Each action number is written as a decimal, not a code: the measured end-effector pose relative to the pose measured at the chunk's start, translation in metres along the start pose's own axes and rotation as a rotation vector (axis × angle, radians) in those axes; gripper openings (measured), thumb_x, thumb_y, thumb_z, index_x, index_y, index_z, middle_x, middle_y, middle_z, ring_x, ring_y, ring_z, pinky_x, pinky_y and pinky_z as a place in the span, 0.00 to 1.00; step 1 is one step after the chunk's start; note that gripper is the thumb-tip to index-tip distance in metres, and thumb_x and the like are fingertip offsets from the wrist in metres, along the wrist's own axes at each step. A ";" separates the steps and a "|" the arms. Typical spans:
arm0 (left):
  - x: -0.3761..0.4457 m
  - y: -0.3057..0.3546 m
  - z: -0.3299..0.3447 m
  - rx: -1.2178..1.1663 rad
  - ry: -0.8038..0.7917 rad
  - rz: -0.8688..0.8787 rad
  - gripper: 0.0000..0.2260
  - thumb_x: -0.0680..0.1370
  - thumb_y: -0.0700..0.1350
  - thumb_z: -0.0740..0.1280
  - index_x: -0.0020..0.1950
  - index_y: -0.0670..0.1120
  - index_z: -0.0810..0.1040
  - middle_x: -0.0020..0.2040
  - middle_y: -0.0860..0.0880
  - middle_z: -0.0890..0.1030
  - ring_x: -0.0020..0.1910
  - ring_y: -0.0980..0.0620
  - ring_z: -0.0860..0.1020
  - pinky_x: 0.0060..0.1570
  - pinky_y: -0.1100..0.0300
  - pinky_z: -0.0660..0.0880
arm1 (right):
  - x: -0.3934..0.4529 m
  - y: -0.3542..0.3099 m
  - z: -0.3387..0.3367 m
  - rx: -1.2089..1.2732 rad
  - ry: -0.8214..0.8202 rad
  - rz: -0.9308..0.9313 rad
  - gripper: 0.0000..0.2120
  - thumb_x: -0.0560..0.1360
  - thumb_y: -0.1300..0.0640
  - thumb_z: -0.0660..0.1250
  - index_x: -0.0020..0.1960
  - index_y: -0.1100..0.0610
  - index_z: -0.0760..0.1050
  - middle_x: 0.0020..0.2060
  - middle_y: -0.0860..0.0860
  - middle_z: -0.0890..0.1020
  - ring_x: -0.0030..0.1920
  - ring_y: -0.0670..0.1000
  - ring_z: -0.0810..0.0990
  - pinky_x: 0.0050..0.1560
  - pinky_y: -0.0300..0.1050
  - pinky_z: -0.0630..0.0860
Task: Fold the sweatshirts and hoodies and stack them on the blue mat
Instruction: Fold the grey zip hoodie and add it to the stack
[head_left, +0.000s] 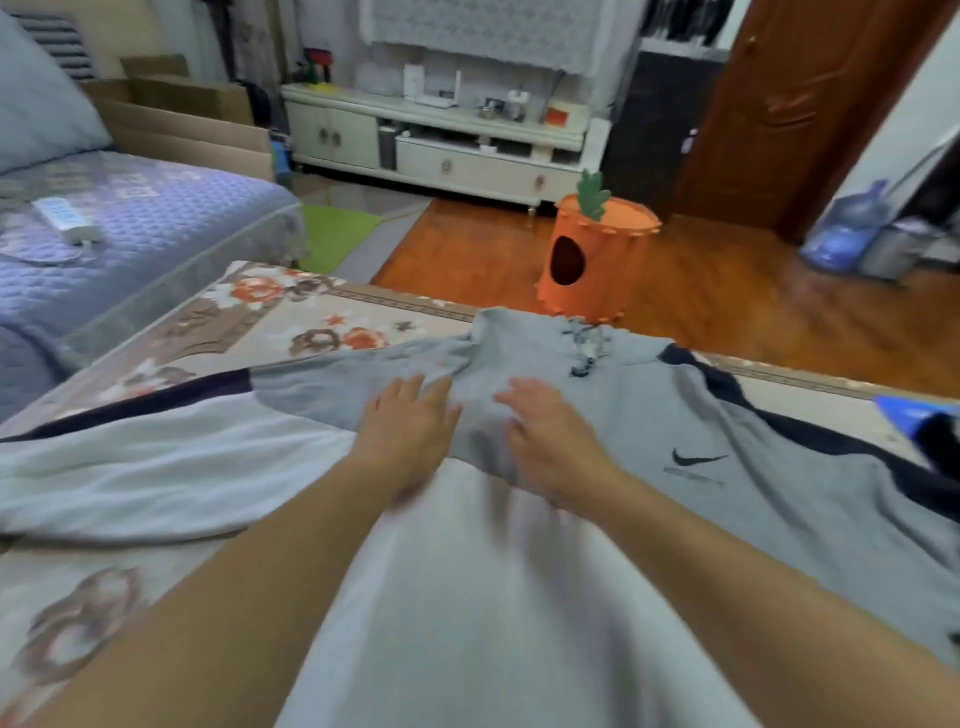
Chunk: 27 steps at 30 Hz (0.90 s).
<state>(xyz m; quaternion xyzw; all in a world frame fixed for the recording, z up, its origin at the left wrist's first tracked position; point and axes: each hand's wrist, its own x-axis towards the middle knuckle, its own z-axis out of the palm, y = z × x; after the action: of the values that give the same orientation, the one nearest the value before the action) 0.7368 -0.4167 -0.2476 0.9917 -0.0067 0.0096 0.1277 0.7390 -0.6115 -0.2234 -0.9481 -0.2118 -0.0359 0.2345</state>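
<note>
A grey hoodie (649, 441) lies spread face up across the floral cloth (291, 322), filling the middle and lower frame. Both hands rest flat on its chest at centre, left hand (410, 431) and right hand (550, 441), fingers straight. A blue mat (898, 410) corner shows at the right edge.

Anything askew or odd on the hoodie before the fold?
The grey hoodie lies spread but rumpled; its left sleeve shows white lining. Both the left hand and the right hand rest flat on its chest. No damage or spills visible.
</note>
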 end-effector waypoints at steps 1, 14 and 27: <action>-0.001 0.001 0.011 0.060 -0.021 -0.021 0.26 0.83 0.61 0.44 0.81 0.57 0.57 0.81 0.45 0.58 0.79 0.43 0.56 0.77 0.43 0.52 | -0.006 0.042 -0.014 -0.150 0.018 0.036 0.26 0.79 0.48 0.51 0.68 0.59 0.76 0.68 0.62 0.75 0.68 0.64 0.73 0.71 0.58 0.67; 0.024 0.014 0.015 0.177 0.138 -0.116 0.18 0.76 0.58 0.49 0.61 0.54 0.67 0.56 0.48 0.69 0.57 0.45 0.67 0.58 0.45 0.66 | 0.094 0.162 -0.106 -0.492 0.087 0.460 0.14 0.78 0.58 0.58 0.59 0.60 0.76 0.58 0.61 0.76 0.59 0.64 0.73 0.57 0.54 0.72; 0.027 0.010 0.021 0.148 0.221 -0.081 0.16 0.76 0.57 0.52 0.61 0.55 0.68 0.57 0.52 0.68 0.58 0.48 0.66 0.61 0.49 0.65 | 0.188 0.168 -0.071 -0.591 -0.112 0.012 0.09 0.74 0.59 0.63 0.55 0.54 0.75 0.55 0.54 0.75 0.56 0.58 0.71 0.53 0.52 0.72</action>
<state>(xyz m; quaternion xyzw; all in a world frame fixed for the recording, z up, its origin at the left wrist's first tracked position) 0.7641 -0.4316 -0.2647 0.9908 0.0483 0.1142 0.0546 0.9825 -0.7063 -0.2013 -0.9769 -0.1993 -0.0423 -0.0636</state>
